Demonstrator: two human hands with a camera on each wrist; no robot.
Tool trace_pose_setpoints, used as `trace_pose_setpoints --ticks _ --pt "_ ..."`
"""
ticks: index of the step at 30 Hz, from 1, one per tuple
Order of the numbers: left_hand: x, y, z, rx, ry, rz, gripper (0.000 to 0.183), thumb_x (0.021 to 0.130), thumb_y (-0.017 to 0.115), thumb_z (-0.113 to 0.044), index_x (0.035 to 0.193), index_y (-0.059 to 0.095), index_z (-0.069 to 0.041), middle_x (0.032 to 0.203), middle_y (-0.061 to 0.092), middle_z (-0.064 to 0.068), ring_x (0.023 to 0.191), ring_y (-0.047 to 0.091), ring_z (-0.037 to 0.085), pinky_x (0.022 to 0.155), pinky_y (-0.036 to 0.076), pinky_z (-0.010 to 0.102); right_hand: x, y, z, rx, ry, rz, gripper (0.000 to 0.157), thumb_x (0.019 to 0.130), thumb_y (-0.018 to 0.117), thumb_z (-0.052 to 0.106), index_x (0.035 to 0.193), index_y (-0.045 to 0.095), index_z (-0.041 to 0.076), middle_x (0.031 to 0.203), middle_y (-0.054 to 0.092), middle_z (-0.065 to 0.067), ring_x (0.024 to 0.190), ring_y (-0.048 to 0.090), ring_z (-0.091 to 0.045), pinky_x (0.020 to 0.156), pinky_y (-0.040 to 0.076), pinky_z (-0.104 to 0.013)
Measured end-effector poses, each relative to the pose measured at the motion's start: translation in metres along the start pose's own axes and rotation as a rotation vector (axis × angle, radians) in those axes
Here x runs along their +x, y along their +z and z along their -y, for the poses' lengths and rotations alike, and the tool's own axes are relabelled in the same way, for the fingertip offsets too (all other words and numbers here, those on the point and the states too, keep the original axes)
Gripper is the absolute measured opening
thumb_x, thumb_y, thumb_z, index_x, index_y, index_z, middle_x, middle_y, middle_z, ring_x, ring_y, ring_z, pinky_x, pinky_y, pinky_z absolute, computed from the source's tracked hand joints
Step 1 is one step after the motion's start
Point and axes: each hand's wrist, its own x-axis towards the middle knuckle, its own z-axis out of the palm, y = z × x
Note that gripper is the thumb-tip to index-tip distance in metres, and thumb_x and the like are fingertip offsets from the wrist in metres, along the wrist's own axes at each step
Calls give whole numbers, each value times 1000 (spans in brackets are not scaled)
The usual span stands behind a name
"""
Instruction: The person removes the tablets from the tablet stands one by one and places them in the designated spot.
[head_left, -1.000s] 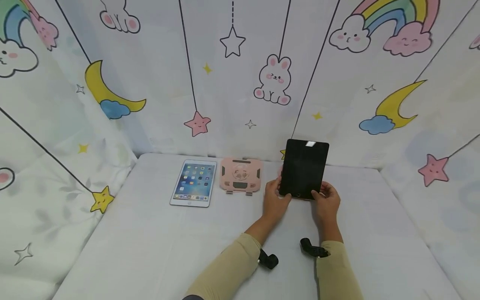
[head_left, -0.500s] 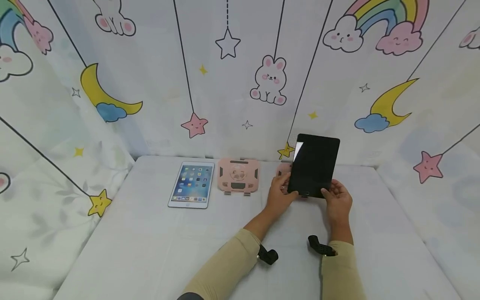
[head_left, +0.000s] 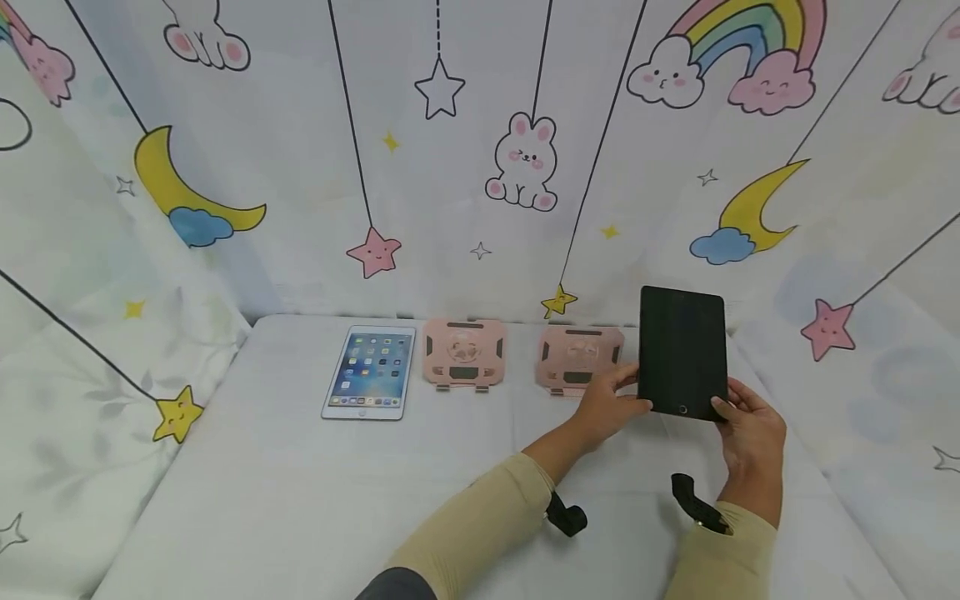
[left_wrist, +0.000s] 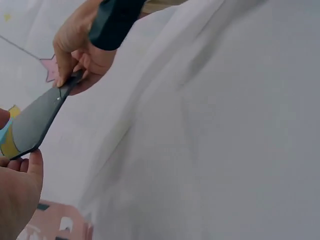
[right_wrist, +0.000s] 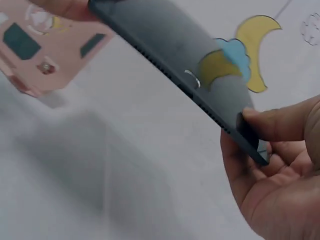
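A black tablet [head_left: 681, 350], its screen dark, is held tilted up over the right part of the table. My left hand [head_left: 609, 404] pinches its left edge near the lower corner. On the opposite lower corner my right hand [head_left: 752, 433] grips it, thumb on the front and fingers behind, as the right wrist view shows. In that view the tablet [right_wrist: 175, 60] is seen edge-on along its home-button side, raised above the cloth. Just left of my left hand lies a pink tablet case [head_left: 579, 354], face down to the table's back edge.
A second pink case [head_left: 464, 353] lies further left along the back of the white table [head_left: 300, 500]. Beside it is a white tablet [head_left: 369, 372] with its screen lit. A printed curtain [head_left: 450, 183] rises behind the table.
Both hands have carried the black tablet to the right, off the pink case behind it, which now shows in full. The head view has shifted slightly right.
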Motion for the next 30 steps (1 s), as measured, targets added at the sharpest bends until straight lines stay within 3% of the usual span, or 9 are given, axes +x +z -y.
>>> trace_pose_setpoints --ticks 4,7,14,20,22,25,30 --pt "-5 12 7 -1 -53 45 75 91 72 -2 158 39 -13 158 48 -4 142 49 8 108 48 22 0 -14 5 -24 90 -65 43 78 76 -19 110 80 9 89 69 1 84 69 -10 65 61 -24" --pt "-7 18 16 -9 -132 78 86 91 75 -5 162 27 -13 165 38 -2 150 40 13 119 40 29 3 -23 5 -32 158 -103 40 78 75 -20 102 82 11 85 71 3 80 70 -8 63 61 -24" --pt "-1 27 35 -196 -307 83 93 90 73 -4 164 16 -8 171 20 9 158 21 28 128 24 44 13 -31 -2 -87 200 -147 37 79 75 -18 94 83 15 80 72 10 79 68 -3 65 58 -20" --pt "0 26 45 -310 -324 123 85 97 62 -11 163 10 -2 173 8 13 161 8 31 130 17 46 21 -35 -15 -148 177 -188 35 82 75 -14 97 83 17 80 72 14 82 67 -1 65 57 -17" --pt "-1 26 45 -368 -313 132 84 97 59 -10 163 8 -1 173 6 14 161 5 32 130 14 47 24 -36 -19 -155 164 -212 38 82 75 -14 106 81 16 80 71 13 85 67 -1 65 57 -17" --pt "-4 28 45 -444 -316 148 84 96 56 -7 163 6 -2 173 2 16 161 1 33 131 9 47 29 -38 -26 -271 120 -257 45 85 76 -7 123 75 16 79 67 17 94 64 0 68 55 -13" --pt "-7 34 50 -479 -327 141 87 96 56 -6 163 2 -2 173 0 18 161 -2 33 131 4 48 37 -38 -36 -634 13 -304 49 91 74 14 139 64 18 75 62 35 110 59 4 104 46 -15"
